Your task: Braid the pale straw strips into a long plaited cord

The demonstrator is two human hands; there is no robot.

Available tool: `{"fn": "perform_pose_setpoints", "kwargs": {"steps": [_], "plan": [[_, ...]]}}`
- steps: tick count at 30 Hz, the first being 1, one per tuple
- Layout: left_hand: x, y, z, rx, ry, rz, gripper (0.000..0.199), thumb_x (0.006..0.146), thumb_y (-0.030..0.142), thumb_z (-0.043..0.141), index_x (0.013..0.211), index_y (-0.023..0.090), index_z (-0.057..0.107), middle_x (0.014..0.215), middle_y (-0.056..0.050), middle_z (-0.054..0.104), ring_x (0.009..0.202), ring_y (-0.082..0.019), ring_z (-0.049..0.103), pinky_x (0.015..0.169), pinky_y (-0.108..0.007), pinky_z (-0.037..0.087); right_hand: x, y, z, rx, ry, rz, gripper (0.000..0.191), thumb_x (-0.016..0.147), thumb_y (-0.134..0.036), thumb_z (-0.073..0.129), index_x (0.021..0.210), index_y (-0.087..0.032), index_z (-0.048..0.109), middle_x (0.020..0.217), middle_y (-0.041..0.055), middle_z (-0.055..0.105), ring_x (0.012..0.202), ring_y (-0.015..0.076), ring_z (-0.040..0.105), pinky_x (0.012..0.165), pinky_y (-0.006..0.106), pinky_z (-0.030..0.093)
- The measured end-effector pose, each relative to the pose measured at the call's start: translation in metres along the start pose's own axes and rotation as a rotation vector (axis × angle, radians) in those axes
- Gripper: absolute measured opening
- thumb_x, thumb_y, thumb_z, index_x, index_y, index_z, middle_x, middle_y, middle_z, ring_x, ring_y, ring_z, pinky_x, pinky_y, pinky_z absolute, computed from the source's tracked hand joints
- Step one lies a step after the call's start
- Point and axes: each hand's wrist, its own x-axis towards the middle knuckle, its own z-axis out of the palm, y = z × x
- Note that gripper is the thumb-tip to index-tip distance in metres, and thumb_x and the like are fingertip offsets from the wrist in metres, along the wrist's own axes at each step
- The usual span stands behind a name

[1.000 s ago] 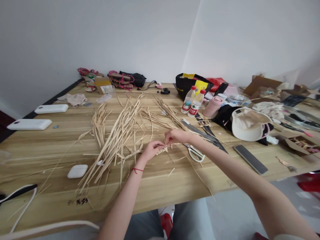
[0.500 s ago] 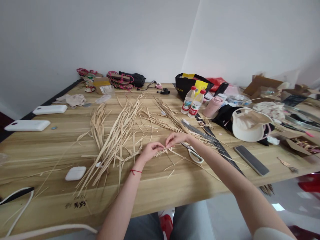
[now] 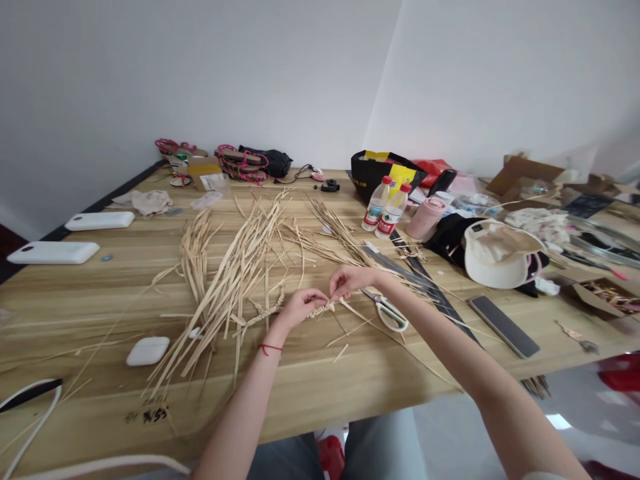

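A narrow braid of straw strips (image 3: 317,311) lies between my two hands over the wooden table. My left hand (image 3: 301,307), with a red string at the wrist, pinches the braid from the left. At its right end the fingertips of my right hand (image 3: 344,283) are pinched together on it, nearly touching my left fingertips. Loose strips run out to the lower right of my hands. Another braided piece (image 3: 265,311) rests just left of my left hand. White-handled scissors (image 3: 391,315) lie to the right, under my right forearm.
Long straw bundles (image 3: 240,257) spread over the table's middle. A white case (image 3: 148,351) sits at the left, a phone (image 3: 504,326) at the right. Farther back stand two bottles (image 3: 390,212), a pink cup (image 3: 427,218) and a black bag (image 3: 367,175); a cap (image 3: 495,250) lies nearer.
The view has shifted slightly. Both hands keep their pinch on the braid, and my right fingers have moved a little. A loose strip at the lower right now reaches farther right.
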Motion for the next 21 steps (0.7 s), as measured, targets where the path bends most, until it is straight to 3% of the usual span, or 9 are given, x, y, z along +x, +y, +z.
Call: {"fn": "perform_pose_setpoints", "kwargs": {"steps": [11,18,21], "plan": [[0.000,-0.001,-0.002,-0.096,0.053,0.003,0.018,0.076,0.029,0.062,0.083,0.015,0.070,0.080,-0.005,0.069,0.073,-0.015,0.060,0.066,-0.024,0.046,0.004,0.006,0.012,0.128,0.101,-0.041,0.031,0.068,-0.040,0.074,0.082,-0.013,0.068,0.066,0.0003,0.065,0.054,0.0095,0.056,0.055,0.021,0.046],[-0.002,0.004,-0.001,-0.212,0.117,-0.022,0.018,0.075,0.031,0.064,0.081,0.014,0.067,0.080,-0.005,0.068,0.074,-0.016,0.061,0.068,-0.025,0.048,0.004,0.026,0.046,0.335,0.400,-0.034,0.037,0.070,-0.049,0.069,0.085,-0.016,0.065,0.067,0.0003,0.063,0.054,0.0106,0.054,0.054,0.023,0.044],[-0.002,0.004,-0.001,-0.226,0.162,-0.030,0.021,0.076,0.033,0.063,0.085,0.014,0.066,0.083,-0.006,0.068,0.076,-0.016,0.061,0.067,-0.025,0.048,0.007,0.031,0.067,0.424,0.574,-0.075,0.036,0.071,-0.049,0.069,0.079,-0.015,0.063,0.061,-0.0013,0.059,0.048,0.0083,0.047,0.048,0.021,0.038]]}}
